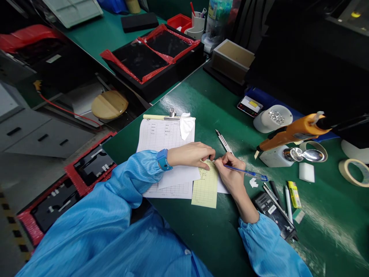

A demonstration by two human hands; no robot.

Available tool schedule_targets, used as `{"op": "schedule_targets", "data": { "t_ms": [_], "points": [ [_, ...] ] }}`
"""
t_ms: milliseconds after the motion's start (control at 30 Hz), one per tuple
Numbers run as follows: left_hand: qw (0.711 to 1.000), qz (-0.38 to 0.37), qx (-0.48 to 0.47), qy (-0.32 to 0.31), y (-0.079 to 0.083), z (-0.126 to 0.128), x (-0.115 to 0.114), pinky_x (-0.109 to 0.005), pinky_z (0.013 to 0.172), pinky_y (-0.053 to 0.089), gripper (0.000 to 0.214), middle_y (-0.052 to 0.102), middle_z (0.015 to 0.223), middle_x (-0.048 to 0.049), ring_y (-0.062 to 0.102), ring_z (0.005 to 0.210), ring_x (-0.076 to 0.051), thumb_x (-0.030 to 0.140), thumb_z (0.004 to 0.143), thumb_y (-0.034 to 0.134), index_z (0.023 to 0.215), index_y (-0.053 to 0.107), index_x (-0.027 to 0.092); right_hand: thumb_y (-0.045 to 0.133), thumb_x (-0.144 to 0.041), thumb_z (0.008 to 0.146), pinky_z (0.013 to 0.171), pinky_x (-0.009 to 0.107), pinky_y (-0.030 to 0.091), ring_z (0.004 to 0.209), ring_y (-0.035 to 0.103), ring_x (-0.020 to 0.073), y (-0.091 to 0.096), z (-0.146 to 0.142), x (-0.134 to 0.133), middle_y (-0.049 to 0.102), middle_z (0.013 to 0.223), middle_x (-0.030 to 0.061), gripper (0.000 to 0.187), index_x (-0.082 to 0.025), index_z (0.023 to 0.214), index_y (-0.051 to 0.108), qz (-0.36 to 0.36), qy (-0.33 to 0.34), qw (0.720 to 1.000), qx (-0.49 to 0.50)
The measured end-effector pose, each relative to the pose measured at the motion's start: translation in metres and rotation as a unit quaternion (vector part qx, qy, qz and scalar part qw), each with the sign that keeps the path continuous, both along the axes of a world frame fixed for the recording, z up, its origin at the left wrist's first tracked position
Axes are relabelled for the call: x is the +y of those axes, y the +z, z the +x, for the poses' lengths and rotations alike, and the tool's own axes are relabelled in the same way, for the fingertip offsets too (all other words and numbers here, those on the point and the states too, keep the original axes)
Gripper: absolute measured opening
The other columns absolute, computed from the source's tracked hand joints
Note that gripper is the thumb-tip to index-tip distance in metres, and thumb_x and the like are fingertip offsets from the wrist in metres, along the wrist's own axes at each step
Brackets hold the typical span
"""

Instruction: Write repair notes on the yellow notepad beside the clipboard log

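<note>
My right hand (231, 172) grips a blue pen (245, 170), its tip end at the top of a narrow yellow lined slip (205, 192) that bears handwriting. Over the slip's upper left lies my left hand (191, 154), its thumb and bent fingers apart, holding nothing. A blue band (163, 159) circles my left wrist. Under the slip and my left hand are a blank white sheet (178, 177) and a clipboard's printed form (150, 142). A crumpled white tissue (187, 126) rests by the clip (172, 112). Another pen (224, 141) lies beyond my right hand.
To the right stand an orange electric screwdriver (292, 132), a white cup of small metal parts (272, 118) and a tape roll (354, 173). A black device (275, 215) and a yellow lighter (294, 194) lie near my right forearm. A black tray with red wrap (152, 54) sits behind.
</note>
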State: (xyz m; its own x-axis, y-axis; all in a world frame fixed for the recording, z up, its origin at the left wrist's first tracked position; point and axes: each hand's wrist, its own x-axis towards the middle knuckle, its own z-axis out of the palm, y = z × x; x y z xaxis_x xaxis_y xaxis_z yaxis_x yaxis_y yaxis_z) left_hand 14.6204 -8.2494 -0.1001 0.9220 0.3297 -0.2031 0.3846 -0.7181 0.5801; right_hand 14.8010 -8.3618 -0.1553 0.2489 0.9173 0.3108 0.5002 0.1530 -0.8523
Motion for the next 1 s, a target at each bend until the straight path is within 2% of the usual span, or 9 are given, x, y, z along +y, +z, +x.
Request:
{"op": "schedule_targets", "data": {
  "t_ms": [633,867,1000],
  "points": [
    [1.0,0.003,-0.006,-0.005,-0.0028,-0.0008,0.0003,-0.031,0.082,0.045,0.023,0.066,0.089,0.0014,0.061,0.075,-0.02,0.03,0.097,0.085,0.106,0.066,0.022,0.063,-0.029,0.085,0.053,0.026,0.033,0.053,0.037,0.011,-0.0013,0.0004,-0.0008,0.039,0.056,-0.0067,0.035,-0.026,0.063,0.036,0.001,-0.001,1.0,-0.005],
    [1.0,0.003,-0.002,-0.002,0.0002,-0.0002,-0.001,-0.03,0.08,0.043,0.024,0.064,0.086,0.0019,0.06,0.077,-0.02,0.029,0.096,0.087,0.105,0.067,0.021,0.063,-0.028,0.085,0.054,0.026,0.032,0.054,0.037,0.0108,-0.0005,0.0015,-0.0013,0.04,0.056,-0.0064,0.035,-0.026,0.063,0.035,-0.011,0.013,1.0,-0.011],
    [1.0,-0.006,0.013,0.006,0.0021,0.0017,-0.0017,-0.031,0.081,0.042,0.024,0.064,0.086,0.0023,0.059,0.076,-0.02,0.027,0.096,0.089,0.106,0.068,0.02,0.063,-0.026,0.085,0.054,0.026,0.033,0.054,0.039,0.0109,0.0017,0.0012,-0.0027,0.04,0.056,-0.0065,0.036,-0.026,0.063,0.035,0.0,-0.002,1.0,0.005]
  ]
}}
